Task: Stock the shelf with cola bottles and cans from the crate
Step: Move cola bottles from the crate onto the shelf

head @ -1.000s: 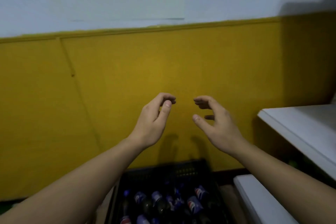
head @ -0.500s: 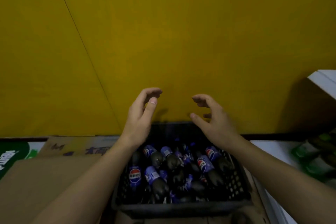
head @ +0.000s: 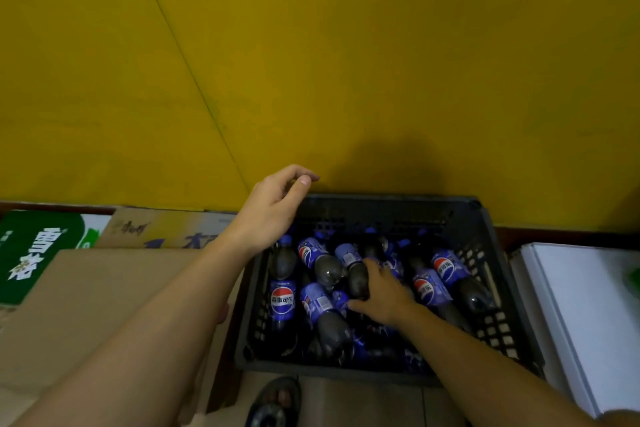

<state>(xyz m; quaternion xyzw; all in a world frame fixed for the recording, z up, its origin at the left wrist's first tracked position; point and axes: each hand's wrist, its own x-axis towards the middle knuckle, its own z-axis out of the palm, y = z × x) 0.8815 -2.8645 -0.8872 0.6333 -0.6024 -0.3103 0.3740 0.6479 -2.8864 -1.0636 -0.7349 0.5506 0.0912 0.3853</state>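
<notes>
A black plastic crate (head: 388,200) stands on the floor against the wall, filled with several cola bottles lying on their sides, such as one with a blue label (head: 282,298). My right hand (head: 386,296) is down inside the crate, thumb and fingers curled round the dark lower end of a cola bottle (head: 357,282) near the middle. My left hand (head: 273,211) hovers over the crate's far left corner, fingers loosely curled, holding nothing. No cans are visible.
A white shelf board (head: 575,308) lies right of the crate, with something green at its right edge. Brown cardboard boxes (head: 86,308) and a green printed carton (head: 34,250) sit on the left. A yellow wall (head: 346,62) rises behind. A shoe (head: 273,404) shows below the crate.
The view tilted down from the wall to the crate. My right hand dropped into the crate and closed round a bottle. My left hand stayed raised above the crate's corner.
</notes>
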